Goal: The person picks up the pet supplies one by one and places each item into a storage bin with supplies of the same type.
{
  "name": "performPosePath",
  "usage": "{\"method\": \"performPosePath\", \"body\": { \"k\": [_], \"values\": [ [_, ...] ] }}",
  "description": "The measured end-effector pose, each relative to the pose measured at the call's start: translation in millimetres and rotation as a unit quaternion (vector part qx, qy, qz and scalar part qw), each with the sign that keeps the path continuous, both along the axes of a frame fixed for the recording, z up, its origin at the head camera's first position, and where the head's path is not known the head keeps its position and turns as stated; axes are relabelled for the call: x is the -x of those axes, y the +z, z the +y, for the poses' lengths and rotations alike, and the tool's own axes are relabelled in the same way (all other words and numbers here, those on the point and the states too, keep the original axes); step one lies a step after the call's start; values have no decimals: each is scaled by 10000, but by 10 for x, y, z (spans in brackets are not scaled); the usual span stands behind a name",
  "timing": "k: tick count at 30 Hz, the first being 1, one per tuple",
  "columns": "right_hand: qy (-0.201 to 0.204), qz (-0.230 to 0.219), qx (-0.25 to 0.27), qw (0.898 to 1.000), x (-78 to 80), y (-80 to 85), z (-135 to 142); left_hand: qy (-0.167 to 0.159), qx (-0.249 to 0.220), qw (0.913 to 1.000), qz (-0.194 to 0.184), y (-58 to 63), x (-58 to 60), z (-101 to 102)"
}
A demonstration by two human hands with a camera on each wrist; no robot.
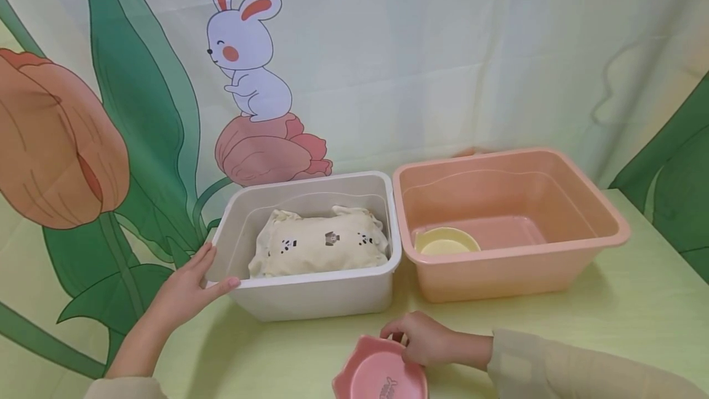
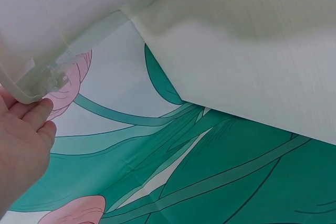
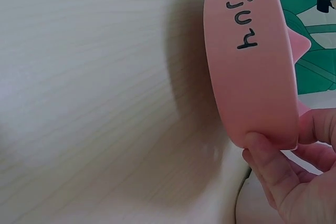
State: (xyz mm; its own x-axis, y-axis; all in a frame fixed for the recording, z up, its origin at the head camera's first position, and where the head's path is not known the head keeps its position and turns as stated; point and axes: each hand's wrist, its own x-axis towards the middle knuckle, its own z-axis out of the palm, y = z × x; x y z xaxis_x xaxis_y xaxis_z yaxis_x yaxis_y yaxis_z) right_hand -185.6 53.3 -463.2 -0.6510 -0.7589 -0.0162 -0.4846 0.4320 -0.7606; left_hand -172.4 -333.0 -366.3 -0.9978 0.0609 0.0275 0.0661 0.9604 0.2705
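Note:
My right hand (image 1: 423,340) pinches the rim of a pink pet bowl (image 1: 382,377) with pointed ears, at the front of the table. The lettering "Enjoy" runs along the bowl's side in the right wrist view, with the thumb and fingers (image 3: 270,161) on its wall and rim. At the left, my left hand (image 1: 185,291) grips the near left corner of a white plastic bin (image 1: 316,297); its fingers (image 2: 39,114) curl at the rim's underside in the left wrist view. Inside that bin lies a cream cloth bundle (image 1: 321,245) printed with small dog faces.
A peach-pink bin (image 1: 498,273) stands right beside the white one, with a pale yellow bowl (image 1: 447,242) in its near left corner. Both stand on a light green table (image 1: 637,319). Behind them hangs a cloth backdrop (image 1: 432,66) with a rabbit and tulips.

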Motion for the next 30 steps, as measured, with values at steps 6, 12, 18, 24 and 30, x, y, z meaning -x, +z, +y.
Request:
{"method": "performPosePath", "body": {
  "k": [6,12,18,24,30],
  "values": [
    [13,-124,-70,9999,-1,37,28,-15,16,10000,29,-3,-9,-3],
    [69,-129,-106,9998,13,119,67,-22,0,10000,18,-5,-10,-2],
    [104,-58,-143,9998,28,195,102,-32,-1,10000,27,-10,-12,-2],
    [150,126,-166,9997,39,234,126,-13,-17,10000,25,-12,-10,-6],
    [191,150,-177,9995,69,262,138,-30,-19,10000,37,7,-10,6]
  ]
}}
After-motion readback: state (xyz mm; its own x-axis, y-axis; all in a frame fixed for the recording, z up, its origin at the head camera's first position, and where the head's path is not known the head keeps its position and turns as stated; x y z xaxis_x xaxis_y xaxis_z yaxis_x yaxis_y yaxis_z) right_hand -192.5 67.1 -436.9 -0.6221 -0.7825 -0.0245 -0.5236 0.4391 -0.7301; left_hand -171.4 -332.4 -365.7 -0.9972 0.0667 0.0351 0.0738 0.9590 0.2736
